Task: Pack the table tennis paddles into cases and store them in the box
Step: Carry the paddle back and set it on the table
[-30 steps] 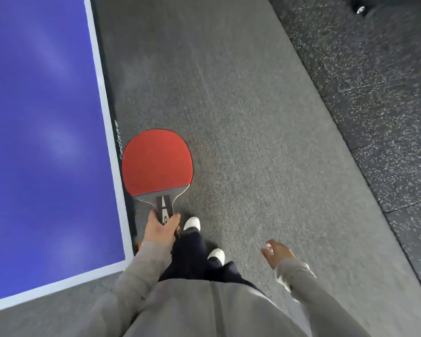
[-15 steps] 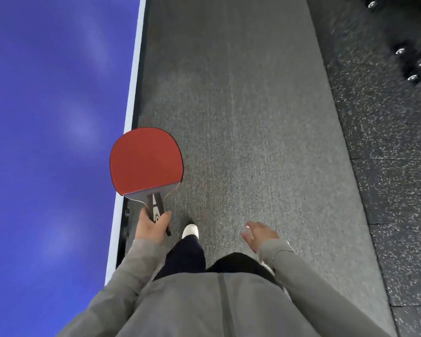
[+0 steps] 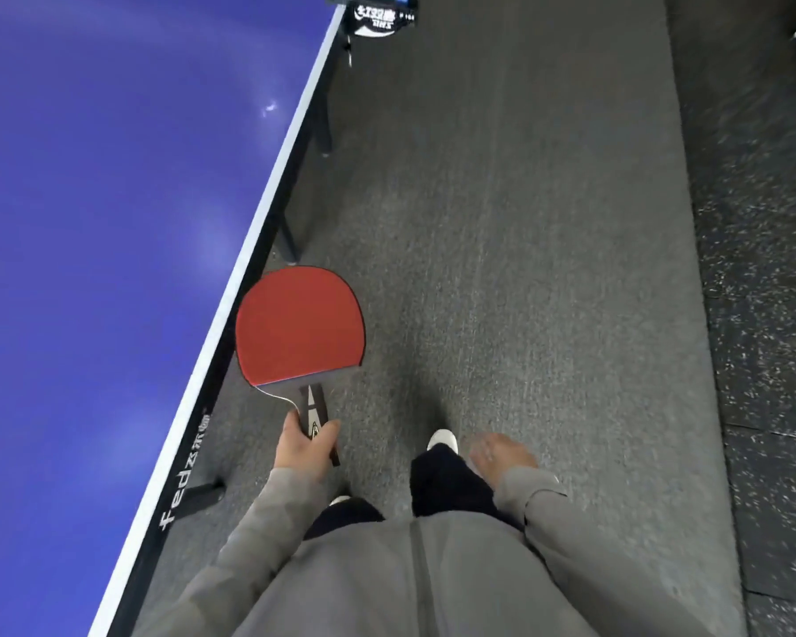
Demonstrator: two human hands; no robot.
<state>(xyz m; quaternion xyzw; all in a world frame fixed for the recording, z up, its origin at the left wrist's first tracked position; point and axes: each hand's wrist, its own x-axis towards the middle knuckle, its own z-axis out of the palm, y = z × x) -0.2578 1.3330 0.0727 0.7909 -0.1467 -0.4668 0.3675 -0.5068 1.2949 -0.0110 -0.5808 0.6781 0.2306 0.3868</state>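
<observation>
Grey carpet beside blue table (image 3: 111, 223): left hand (image 3: 305, 449) grips light, stiff paddle (image 3: 300, 327) by handle; right hand (image 3: 502, 452) relaxed, holding nothing.

I see a red paddle (image 3: 298, 325) with a black-and-white striped handle, a blue bench (image 3: 111, 223) edged in white, grey carpet (image 3: 502, 268), black speckled flooring (image 3: 763, 314), and grey sleeves (image 3: 267, 535).
</observation>
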